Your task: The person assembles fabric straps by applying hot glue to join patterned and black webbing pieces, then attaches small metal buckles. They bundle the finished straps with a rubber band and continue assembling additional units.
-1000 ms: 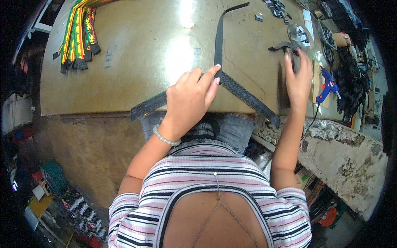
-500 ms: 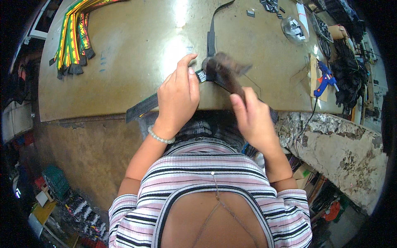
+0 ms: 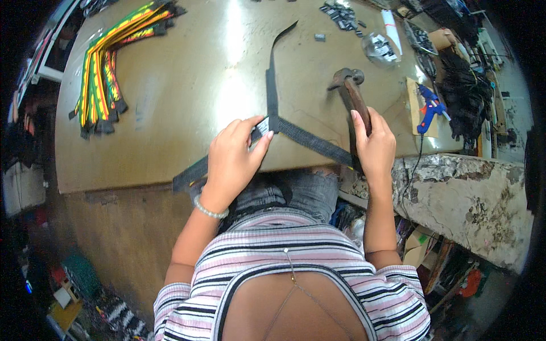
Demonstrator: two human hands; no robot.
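A black Y-shaped strap (image 3: 313, 142) lies at the table's near edge, two arms spreading toward me and a narrow tail (image 3: 273, 85) running away and curling at its end. My left hand (image 3: 232, 159) rests over its left arm. Thumb and fingers pinch the strap at a small pale printed label (image 3: 263, 126) beside the junction. My right hand (image 3: 376, 149) is wrapped round the wooden handle of a claw hammer (image 3: 357, 99), to the right of the junction. The hammer's metal head points away from me, apart from the strap.
Patterned green, yellow and red straps (image 3: 94, 85) are piled at the table's left. A blue glue gun (image 3: 432, 108) lies on the right, its cord hanging over the edge. Small black pieces (image 3: 341, 17) and a clear container (image 3: 380, 48) sit at the far right.
The hammer has moved from the strap's junction out to the right. My left fingers, raised beside the junction before, now pinch the strap at the label. The view has shifted slightly.
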